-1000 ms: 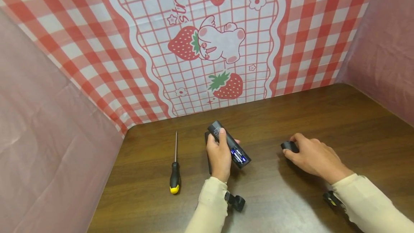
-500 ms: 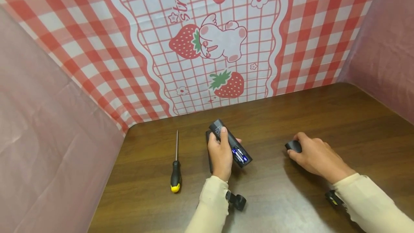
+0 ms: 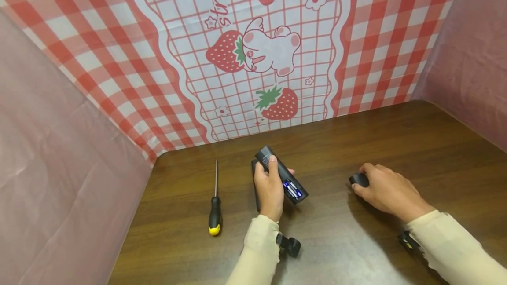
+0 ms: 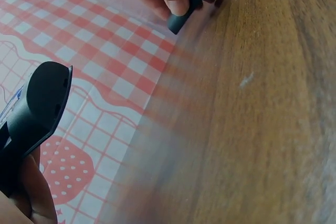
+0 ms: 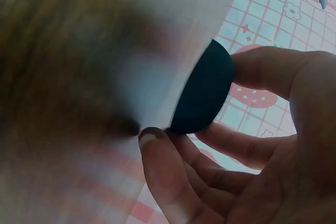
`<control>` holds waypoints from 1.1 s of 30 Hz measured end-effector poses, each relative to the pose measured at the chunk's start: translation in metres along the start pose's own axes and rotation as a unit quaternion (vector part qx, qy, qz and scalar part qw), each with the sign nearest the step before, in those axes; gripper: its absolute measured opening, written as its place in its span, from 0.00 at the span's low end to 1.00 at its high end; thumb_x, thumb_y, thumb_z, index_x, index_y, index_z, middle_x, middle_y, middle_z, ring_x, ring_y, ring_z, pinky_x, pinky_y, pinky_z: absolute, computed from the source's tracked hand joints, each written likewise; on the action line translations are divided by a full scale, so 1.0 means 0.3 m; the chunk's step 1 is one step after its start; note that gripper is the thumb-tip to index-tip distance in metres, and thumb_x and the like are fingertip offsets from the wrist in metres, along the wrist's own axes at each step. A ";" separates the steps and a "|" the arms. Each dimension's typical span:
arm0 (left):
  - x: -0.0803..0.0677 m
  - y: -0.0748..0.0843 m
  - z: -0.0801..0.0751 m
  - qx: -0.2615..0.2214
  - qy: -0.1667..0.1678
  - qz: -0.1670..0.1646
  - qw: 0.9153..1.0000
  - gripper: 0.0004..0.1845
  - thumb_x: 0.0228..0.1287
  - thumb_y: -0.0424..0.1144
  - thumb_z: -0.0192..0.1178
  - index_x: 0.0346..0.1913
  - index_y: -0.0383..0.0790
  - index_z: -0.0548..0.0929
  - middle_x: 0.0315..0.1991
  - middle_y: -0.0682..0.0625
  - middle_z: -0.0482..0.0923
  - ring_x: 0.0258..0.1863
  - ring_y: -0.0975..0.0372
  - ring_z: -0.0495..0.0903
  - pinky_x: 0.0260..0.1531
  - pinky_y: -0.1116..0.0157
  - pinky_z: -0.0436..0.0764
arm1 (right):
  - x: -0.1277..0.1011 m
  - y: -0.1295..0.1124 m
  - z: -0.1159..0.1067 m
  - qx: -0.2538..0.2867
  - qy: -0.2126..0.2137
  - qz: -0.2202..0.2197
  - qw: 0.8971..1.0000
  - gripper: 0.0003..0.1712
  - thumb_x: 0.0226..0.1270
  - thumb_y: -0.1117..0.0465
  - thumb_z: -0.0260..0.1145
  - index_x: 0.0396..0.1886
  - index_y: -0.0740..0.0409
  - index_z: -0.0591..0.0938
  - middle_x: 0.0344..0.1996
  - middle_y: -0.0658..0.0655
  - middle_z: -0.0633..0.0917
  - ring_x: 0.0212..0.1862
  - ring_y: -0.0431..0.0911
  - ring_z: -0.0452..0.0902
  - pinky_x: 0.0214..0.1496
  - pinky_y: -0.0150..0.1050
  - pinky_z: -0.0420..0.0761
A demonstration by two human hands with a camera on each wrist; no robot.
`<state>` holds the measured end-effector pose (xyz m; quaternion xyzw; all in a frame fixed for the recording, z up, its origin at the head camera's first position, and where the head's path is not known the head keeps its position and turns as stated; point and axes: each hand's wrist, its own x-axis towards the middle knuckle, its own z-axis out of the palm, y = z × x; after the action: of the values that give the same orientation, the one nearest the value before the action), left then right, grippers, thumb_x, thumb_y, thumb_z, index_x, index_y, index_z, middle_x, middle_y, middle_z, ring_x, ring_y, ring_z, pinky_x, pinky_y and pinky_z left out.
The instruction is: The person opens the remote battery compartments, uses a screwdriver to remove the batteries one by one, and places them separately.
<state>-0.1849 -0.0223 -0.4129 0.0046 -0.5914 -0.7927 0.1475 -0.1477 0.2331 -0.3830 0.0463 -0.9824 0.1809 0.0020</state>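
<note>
My left hand grips a black remote control, thumb along its back. The remote's battery compartment is uncovered, showing batteries with blue and white wrappers. A second long black object shows partly behind this hand; the hand hides most of it. Off to the right, my right hand pinches a small curved black cover between thumb and fingers. In the right wrist view the cover looks half-moon shaped. The left wrist view shows the remote's end, apart from the cover.
A screwdriver with a black and yellow handle lies on the wooden table, left of my left hand. A strawberry-patterned checked cloth stands behind the table. Pink cloth walls close off both sides.
The right hand has shifted slightly to the right with the cover still pinched. My left hand and the remote stay nearly still, and the screwdriver has not moved.
</note>
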 end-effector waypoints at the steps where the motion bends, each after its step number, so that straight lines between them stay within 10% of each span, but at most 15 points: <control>1: 0.000 0.000 -0.001 0.001 0.000 0.001 1.000 0.17 0.77 0.51 0.53 0.48 0.37 0.72 0.25 0.40 0.84 0.34 0.32 0.83 0.26 0.58 0.85 | 0.001 -0.001 0.000 -0.003 -0.005 0.002 1.000 0.32 0.64 0.45 0.69 0.56 0.64 0.77 0.43 0.66 0.82 0.37 0.58 0.79 0.31 0.54 0.75; 33: 0.001 -0.001 -0.004 -0.009 -0.009 0.000 1.000 0.17 0.77 0.50 0.53 0.48 0.38 0.72 0.25 0.39 0.84 0.35 0.30 0.82 0.25 0.58 0.84 | 0.001 0.000 0.015 -0.022 -0.011 0.008 1.000 0.28 0.68 0.44 0.63 0.55 0.63 0.80 0.49 0.68 0.83 0.49 0.71 0.78 0.38 0.65 0.75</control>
<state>-0.1852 -0.0233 -0.4136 -0.0033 -0.5852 -0.7983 0.1422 -0.1479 0.2314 -0.3872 0.0405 -0.9865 0.1586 -0.0087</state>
